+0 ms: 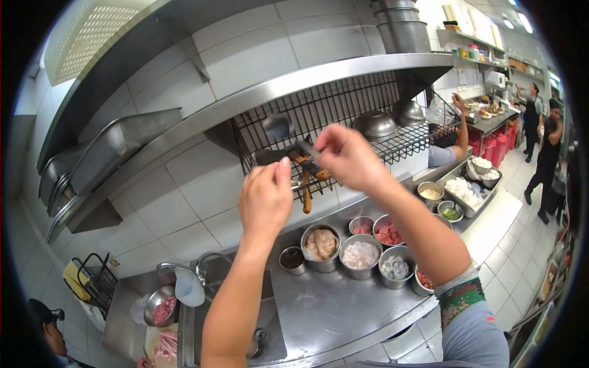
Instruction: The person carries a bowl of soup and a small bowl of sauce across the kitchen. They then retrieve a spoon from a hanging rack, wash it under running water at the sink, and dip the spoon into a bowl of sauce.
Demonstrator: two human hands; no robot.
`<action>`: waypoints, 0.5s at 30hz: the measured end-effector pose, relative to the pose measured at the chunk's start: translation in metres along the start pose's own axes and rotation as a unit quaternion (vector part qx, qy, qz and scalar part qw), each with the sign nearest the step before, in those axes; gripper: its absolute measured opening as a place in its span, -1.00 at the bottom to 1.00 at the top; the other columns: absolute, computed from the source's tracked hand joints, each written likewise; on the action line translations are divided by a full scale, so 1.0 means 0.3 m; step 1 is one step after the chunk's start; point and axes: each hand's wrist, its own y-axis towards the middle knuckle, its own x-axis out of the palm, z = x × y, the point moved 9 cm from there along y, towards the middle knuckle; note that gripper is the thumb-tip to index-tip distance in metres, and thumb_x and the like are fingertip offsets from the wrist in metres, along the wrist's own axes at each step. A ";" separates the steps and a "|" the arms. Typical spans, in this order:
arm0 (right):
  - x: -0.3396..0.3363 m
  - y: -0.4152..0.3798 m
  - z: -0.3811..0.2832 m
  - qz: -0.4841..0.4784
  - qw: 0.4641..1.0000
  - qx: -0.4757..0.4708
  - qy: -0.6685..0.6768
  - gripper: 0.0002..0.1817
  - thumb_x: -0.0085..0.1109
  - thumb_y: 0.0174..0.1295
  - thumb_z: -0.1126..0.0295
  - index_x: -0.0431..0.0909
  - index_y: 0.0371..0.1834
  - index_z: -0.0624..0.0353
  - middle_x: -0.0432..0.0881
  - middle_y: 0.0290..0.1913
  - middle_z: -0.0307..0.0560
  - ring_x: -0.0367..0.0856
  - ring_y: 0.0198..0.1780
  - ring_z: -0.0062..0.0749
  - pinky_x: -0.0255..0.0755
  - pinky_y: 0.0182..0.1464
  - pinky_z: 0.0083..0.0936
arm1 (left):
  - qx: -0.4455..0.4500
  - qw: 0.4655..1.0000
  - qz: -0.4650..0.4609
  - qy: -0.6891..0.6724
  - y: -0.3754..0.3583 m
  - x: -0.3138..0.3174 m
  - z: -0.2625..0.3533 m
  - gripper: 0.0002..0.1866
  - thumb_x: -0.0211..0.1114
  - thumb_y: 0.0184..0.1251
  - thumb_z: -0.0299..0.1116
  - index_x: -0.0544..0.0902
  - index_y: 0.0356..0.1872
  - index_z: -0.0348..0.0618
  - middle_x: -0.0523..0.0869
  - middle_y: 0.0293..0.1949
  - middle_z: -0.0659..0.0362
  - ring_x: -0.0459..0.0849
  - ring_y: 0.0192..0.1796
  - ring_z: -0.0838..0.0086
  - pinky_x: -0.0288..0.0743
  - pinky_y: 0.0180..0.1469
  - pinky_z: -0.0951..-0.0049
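Note:
My left hand [267,195] is raised in front of the black wire rack [380,144], thumb pressed to its curled fingers. What it grips, if anything, is hidden. Slightly higher, my right hand [348,158] is blurred, its fingers pinched beside a dark flat piece that I cannot make out. Between and behind both hands are several utensils in the rack, one with a wooden handle [307,197] pointing down. A round metal ladle-like bowl [278,127] hangs on the wires above my left hand. Metal bowls [375,124] rest on the rack to the right.
Below, the steel counter [331,306] holds metal pots of food, including pale meat [321,244]. A faucet [211,260] and sink are at left, near a bowl of meat [162,306]. A steel shelf [331,80] runs overhead. Other people [543,153] stand far right; another is lower left.

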 end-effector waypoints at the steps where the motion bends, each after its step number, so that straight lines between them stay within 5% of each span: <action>1: 0.048 -0.018 -0.016 -0.007 1.000 -0.011 0.008 -0.87 0.17 0.09 0.51 0.52 -0.27 0.24 0.57 -0.46 -0.11 0.56 -0.39 -0.47 0.47 -0.29 -0.48 | -0.077 0.977 -0.055 -0.189 -0.005 0.030 -0.020 -0.55 0.10 0.46 0.00 0.64 -0.10 -0.25 0.67 -0.11 0.06 0.63 -0.03 0.28 0.46 0.00 0.22; 3: 0.149 -0.076 -0.099 -0.032 0.996 -0.053 0.066 -0.86 0.16 0.12 0.50 0.49 -0.25 0.25 0.58 -0.44 -0.10 0.58 -0.37 -0.44 0.49 -0.28 -0.45 | -0.230 0.799 -0.155 -0.534 -0.062 0.125 -0.024 -0.58 0.09 0.49 -0.02 0.60 -0.07 -0.23 0.69 -0.16 0.14 0.65 -0.10 0.42 0.49 -0.06 0.25; 4: 0.205 -0.095 -0.107 -0.060 0.994 -0.051 0.080 -0.85 0.16 0.13 0.50 0.48 -0.24 0.24 0.58 -0.45 -0.09 0.60 -0.37 -0.41 0.50 -0.27 -0.43 | -0.232 0.751 -0.091 -0.611 -0.052 0.137 -0.059 -0.65 0.05 0.54 -0.10 0.53 -0.06 -0.23 0.68 -0.24 0.15 0.64 -0.19 0.52 0.53 -0.15 0.38; 6: 0.273 -0.106 -0.115 -0.167 0.980 0.020 0.103 -0.87 0.14 0.18 0.44 0.52 -0.25 0.24 0.66 -0.42 -0.03 0.68 -0.33 -0.29 0.53 -0.22 -0.37 | -0.224 0.774 -0.057 -0.589 -0.044 0.110 -0.173 -0.71 0.02 0.55 -0.17 0.51 -0.11 -0.22 0.68 -0.26 0.12 0.65 -0.23 0.51 0.53 -0.21 0.44; 7: 0.257 -0.062 -0.111 -0.142 0.988 -0.058 0.026 -0.79 0.16 0.22 0.30 0.63 -0.24 0.22 0.72 -0.33 0.06 0.73 -0.25 -0.19 0.56 -0.16 -0.30 | -0.220 0.785 -0.041 -0.578 -0.042 0.057 -0.161 -0.74 0.01 0.56 -0.21 0.49 -0.14 -0.21 0.68 -0.27 0.11 0.65 -0.26 0.50 0.54 -0.24 0.47; 9: 0.142 0.020 -0.055 -0.057 0.957 -0.019 -0.282 -0.67 0.15 0.24 0.15 0.70 -0.22 0.20 0.72 -0.23 0.15 0.72 -0.14 -0.04 0.57 -0.09 -0.21 | -0.279 0.775 -0.019 -0.567 -0.081 0.009 -0.174 -0.79 -0.06 0.57 -0.29 0.48 -0.15 -0.20 0.66 -0.37 0.11 0.62 -0.44 0.53 0.51 -0.44 0.53; 11: 0.135 0.079 0.106 -0.151 0.905 0.097 -0.386 -0.60 0.17 0.25 0.06 0.70 -0.18 0.21 0.70 -0.23 0.23 0.69 -0.10 0.08 0.55 -0.02 -0.12 | -0.256 0.802 -0.057 -0.536 -0.115 -0.035 -0.234 -0.79 -0.06 0.57 -0.29 0.47 -0.16 -0.19 0.66 -0.38 0.10 0.59 -0.49 0.56 0.48 -0.48 0.53; 15: 0.238 0.124 0.176 -0.175 0.933 0.052 -0.311 -0.56 0.16 0.28 0.03 0.70 -0.20 0.26 0.71 -0.17 0.23 0.69 -0.02 -0.01 0.53 0.05 -0.12 | -0.253 0.837 -0.086 -0.478 -0.178 -0.097 -0.260 -0.77 -0.05 0.57 -0.26 0.48 -0.13 -0.19 0.64 -0.44 0.13 0.53 -0.59 0.62 0.40 -0.59 0.59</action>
